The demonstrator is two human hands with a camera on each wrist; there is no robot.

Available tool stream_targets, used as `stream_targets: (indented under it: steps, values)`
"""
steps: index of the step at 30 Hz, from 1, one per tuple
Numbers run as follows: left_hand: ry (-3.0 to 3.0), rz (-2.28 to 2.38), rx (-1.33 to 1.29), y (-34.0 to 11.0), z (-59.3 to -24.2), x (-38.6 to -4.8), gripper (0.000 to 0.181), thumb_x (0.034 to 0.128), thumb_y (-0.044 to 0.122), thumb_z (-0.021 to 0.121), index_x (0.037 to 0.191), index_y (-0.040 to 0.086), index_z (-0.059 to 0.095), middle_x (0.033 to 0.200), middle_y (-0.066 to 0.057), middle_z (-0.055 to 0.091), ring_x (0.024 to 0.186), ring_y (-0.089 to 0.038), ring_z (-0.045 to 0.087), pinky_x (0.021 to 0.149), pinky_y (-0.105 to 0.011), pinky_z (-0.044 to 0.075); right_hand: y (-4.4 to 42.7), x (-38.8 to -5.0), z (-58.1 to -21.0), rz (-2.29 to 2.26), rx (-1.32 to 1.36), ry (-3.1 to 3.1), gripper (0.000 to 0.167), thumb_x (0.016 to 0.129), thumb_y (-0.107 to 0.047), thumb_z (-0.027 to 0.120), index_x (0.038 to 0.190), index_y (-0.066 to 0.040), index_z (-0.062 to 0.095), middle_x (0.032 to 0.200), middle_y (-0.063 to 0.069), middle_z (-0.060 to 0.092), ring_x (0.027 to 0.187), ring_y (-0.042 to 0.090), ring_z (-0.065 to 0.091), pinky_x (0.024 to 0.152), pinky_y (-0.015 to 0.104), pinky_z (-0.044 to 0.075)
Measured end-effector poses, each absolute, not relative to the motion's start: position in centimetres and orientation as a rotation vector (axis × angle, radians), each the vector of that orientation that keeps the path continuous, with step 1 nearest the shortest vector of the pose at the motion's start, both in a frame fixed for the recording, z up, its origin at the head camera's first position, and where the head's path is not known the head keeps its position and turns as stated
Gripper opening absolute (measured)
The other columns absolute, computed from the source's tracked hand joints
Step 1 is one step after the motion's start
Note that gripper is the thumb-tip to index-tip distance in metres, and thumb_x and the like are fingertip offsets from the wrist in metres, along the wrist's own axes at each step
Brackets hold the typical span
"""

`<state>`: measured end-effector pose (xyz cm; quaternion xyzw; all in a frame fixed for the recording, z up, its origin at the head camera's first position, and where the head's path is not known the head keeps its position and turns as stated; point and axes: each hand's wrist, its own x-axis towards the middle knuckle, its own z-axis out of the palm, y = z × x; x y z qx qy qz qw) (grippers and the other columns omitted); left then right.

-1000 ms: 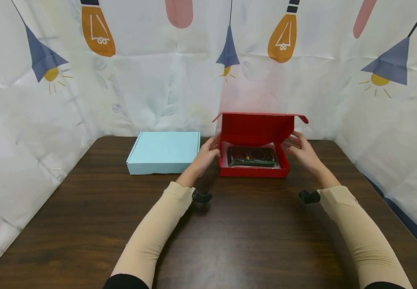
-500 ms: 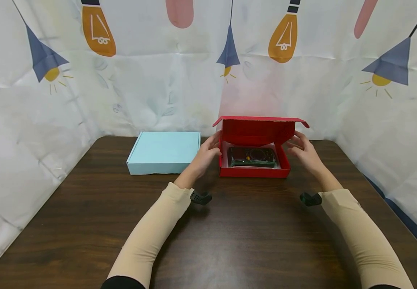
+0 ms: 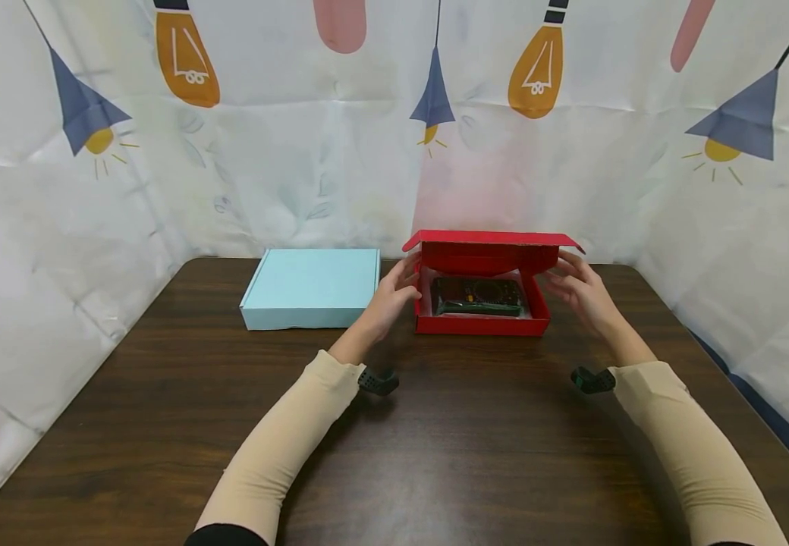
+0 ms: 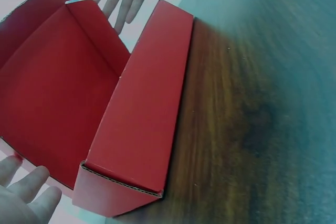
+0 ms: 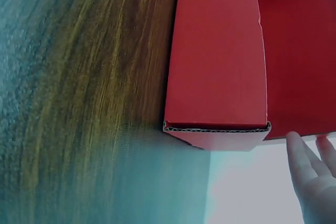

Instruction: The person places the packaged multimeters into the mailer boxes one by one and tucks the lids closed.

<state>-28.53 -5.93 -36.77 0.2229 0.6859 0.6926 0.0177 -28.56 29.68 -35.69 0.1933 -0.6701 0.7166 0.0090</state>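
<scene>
A red cardboard box (image 3: pixel 482 326) stands at the back of the table, its hinged lid (image 3: pixel 483 262) partly raised and leaning forward. Inside lies a dark device with a round dial (image 3: pixel 476 296), like a multimeter in clear plastic. My left hand (image 3: pixel 391 299) is at the box's left side, fingers loosely bent, fingertips at the lid's side edge in the left wrist view. On the opposite side is my right hand (image 3: pixel 584 296), fingers spread and slightly bent. In the right wrist view, its fingertips (image 5: pixel 294 142) lie at the lid's edge. Neither hand curls round anything.
Left of the red box sits a closed light blue box (image 3: pixel 312 284), close to my left hand. A patterned white curtain (image 3: pixel 367 167) hangs right behind the dark wooden table (image 3: pixel 463 440).
The red box's lid has come down and forward, its front edge now lower. Both hands have moved along slightly with it; the right has shifted a little rightward. Both boxes stay in place.
</scene>
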Motion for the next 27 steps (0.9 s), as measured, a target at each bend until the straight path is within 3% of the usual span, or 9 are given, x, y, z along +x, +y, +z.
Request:
stream_targets:
  steps: [4, 12, 17, 22, 27]
  values:
    - [2.127, 2.141, 0.730, -5.9, -37.0, -28.4, 0.073, 0.0933, -0.003, 0.048, 0.162, 0.004, 0.025, 0.166, -0.019, 0.024, 0.148, -0.047, 0.026, 0.114, -0.058, 0.034, 29.8, -28.5, -35.9, 2.314, 0.665, -2.011, 0.040, 0.107, 0.000, 0.038, 0.147, -0.007, 0.041, 0.136, 0.000, 0.051, 0.119, 0.010, 0.062, 0.098, 0.023, 0.050]
    - [2.131, 2.117, 0.763, -6.3, -37.5, -27.8, 0.073, 0.0943, -0.004, 0.047, 0.162, 0.003, 0.023, 0.167, -0.019, 0.023, 0.149, -0.046, 0.026, 0.114, -0.059, 0.034, 30.3, -28.4, -36.1, 2.378, 0.711, -2.000, 0.034, 0.107, 0.000, 0.039, 0.138, -0.012, 0.045, 0.137, 0.002, 0.052, 0.121, 0.010, 0.062, 0.100, 0.025, 0.049]
    - [2.140, 2.112, 0.761, -6.5, -37.9, -27.5, 0.072, 0.0941, -0.005, 0.048, 0.162, 0.004, 0.026, 0.166, -0.015, 0.028, 0.149, -0.044, 0.029, 0.113, -0.058, 0.036, 30.8, -28.3, -36.4, 2.349, 0.749, -2.058, 0.041, 0.107, 0.001, 0.039, 0.143, -0.017, 0.046, 0.144, 0.007, 0.048, 0.125, 0.011, 0.060, 0.101, 0.025, 0.049]
    - [2.147, 2.086, 0.755, -6.8, -37.9, -27.5, 0.068, 0.0949, -0.006, 0.047, 0.160, 0.000, 0.027, 0.164, -0.021, 0.029, 0.148, -0.042, 0.031, 0.111, -0.056, 0.040, 31.4, -28.3, -36.5, 2.313, 0.750, -2.151, 0.046, 0.108, -0.002, 0.041, 0.153, -0.016, 0.038, 0.148, 0.007, 0.045, 0.129, 0.014, 0.058, 0.103, 0.027, 0.048]
    - [2.166, 2.043, 0.725, -7.0, -38.1, -27.4, 0.066, 0.0952, -0.005, 0.045, 0.159, -0.003, 0.028, 0.162, -0.025, 0.030, 0.148, -0.042, 0.030, 0.112, -0.054, 0.039, 31.8, -28.2, -36.6, 2.319, 0.770, -2.193, 0.045, 0.108, -0.001, 0.044, 0.150, -0.016, 0.039, 0.145, 0.002, 0.048, 0.128, 0.013, 0.058, 0.104, 0.026, 0.047]
